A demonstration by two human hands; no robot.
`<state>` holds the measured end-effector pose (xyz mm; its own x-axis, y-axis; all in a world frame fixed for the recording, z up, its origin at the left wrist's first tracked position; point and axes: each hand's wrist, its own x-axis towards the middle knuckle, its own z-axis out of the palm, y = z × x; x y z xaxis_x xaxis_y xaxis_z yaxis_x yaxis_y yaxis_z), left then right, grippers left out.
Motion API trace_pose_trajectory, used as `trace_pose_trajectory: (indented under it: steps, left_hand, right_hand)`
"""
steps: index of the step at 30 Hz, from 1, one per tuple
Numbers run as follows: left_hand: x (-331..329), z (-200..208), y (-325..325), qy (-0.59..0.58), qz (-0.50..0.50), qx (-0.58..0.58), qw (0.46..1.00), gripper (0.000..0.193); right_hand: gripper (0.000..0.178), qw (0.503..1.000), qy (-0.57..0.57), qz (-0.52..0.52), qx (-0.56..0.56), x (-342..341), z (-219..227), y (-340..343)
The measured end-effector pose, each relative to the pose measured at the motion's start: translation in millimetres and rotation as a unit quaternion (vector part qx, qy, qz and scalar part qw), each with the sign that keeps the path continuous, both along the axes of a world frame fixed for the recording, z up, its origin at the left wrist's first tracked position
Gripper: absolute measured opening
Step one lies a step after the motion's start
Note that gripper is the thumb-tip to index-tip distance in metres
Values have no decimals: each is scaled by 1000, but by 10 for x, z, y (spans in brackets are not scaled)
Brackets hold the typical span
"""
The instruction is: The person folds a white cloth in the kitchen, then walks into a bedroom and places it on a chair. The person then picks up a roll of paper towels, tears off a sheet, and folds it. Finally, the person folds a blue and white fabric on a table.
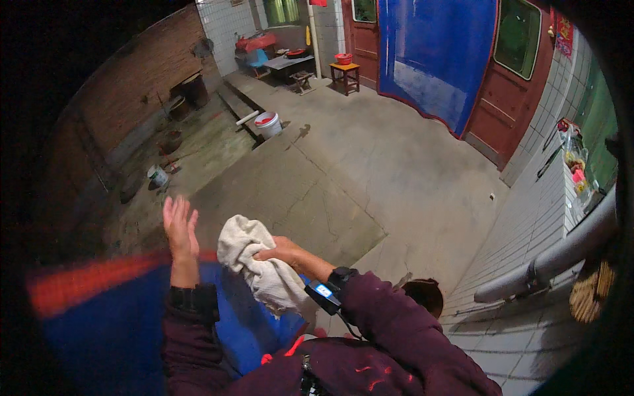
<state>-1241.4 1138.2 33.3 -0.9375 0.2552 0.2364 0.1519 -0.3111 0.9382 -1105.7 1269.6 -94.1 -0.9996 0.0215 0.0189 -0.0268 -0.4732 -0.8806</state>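
Note:
My right hand (287,254) grips a crumpled off-white cloth (246,245), its thumb pressed into the folds. The rest of the cloth hangs down toward my body. To the left, my left hand (178,228) is raised with its fingers stretched out, holding nothing. Behind my left forearm spreads a blue mesh sheet (105,323) with a blurred orange-red border; part of it also shows below the cloth. A small black device with a lit screen (323,291) is strapped by my right wrist.
A white bucket (267,125) with something red inside stands ahead on the concrete floor (396,158). Farther off are a stool (345,76) bearing a red basin (343,59) and a blue door curtain (436,59). On the right, a grey pipe (568,247) runs along the tiled wall.

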Motion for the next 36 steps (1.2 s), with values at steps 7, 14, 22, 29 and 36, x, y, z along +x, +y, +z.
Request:
trace_pose_trajectory:
  steps: [7,14,22,29,36]
  left_hand:
    - [-96,-1101,322,-44,-178,51,982,45]
    - [-332,-1545,1063,48,-277,-105,954,56]
    - [-667,-1939,1238,229,-197,-209,930,52]
    - [-674,-1761,1148,187,-181,-176,949,45]
    - [-455,-1627,897,-176,-290,101,935,49]
  right_hand:
    - [38,983,-34,-111,-142,-243,-204,234]
    - [36,949,-34,-221,-224,-469,-352,289]
    - [33,933,-20,-264,-245,-606,-718,261]
    - [34,943,-13,-261,-205,-477,-590,199]
    - [34,947,-9,-293,-130,-643,-983,399]
